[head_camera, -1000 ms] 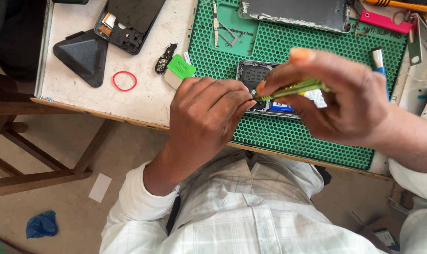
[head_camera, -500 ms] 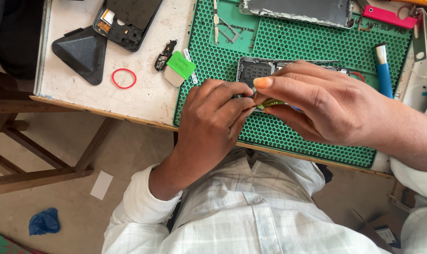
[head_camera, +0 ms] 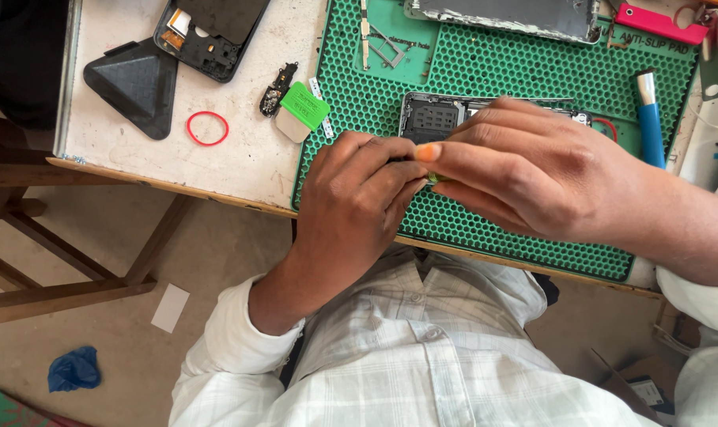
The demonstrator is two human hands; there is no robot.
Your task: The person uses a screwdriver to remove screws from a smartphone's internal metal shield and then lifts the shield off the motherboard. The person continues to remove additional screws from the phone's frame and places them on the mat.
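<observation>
head view, looking down: both my hands meet over the opened phone (head_camera: 434,117) lying on the green honeycomb mat (head_camera: 525,71) at the near edge of the table (head_camera: 240,170). my left hand (head_camera: 359,202) is curled, its fingertips pressed down at the phone's lower left corner, steadying it. my right hand (head_camera: 525,170) is closed in a pinch around a slim green tool (head_camera: 436,179); only a sliver of it shows between my fingers, and its tip is hidden, so i cannot tell just where it touches the board.

as i judge it, this is the fine part of the work: prying or seating some small piece inside the phone. the next move calls for light, steady pressure, the left hand holding the body from sliding on the mat.

about me on the mat lie a blue pen-like tool (head_camera: 650,119), a metal phone frame (head_camera: 505,16) and a pink tool (head_camera: 661,24). left of the mat on the bare tabletop are a green-tabbed pick (head_camera: 300,111), a red rubber band (head_camera: 207,128), a black triangular piece (head_camera: 134,83) and another opened phone back (head_camera: 213,32).
</observation>
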